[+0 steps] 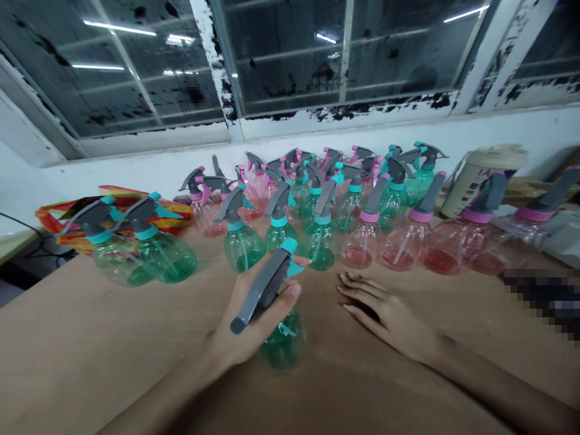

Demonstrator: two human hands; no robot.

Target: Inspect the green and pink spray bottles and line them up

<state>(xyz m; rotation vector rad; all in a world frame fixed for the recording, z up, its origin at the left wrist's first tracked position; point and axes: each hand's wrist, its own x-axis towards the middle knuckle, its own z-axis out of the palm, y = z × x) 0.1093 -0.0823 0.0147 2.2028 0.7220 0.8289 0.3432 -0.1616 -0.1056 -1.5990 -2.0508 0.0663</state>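
Observation:
My left hand (247, 323) is wrapped round the neck of a green spray bottle (283, 347) with a grey and teal trigger head. Some green liquid shows in its clear body, which is slightly blurred. My right hand (389, 314) lies palm down on the wooden table (113, 356), fingers stretched toward the bottles and holding nothing. Just beyond my hands stands a row of green spray bottles (321, 241) and pink spray bottles (360, 248), with liquid low in them. Two more green spray bottles (167, 254) stand at the left.
More spray bottles with pink and teal collars crowd toward the wall. An orange patterned bag (174, 217) lies at the back left, and a beige jug (480, 175) stands at the back right. A pixelated dark object (548, 299) is at the right edge. Windows (290, 54) rise behind.

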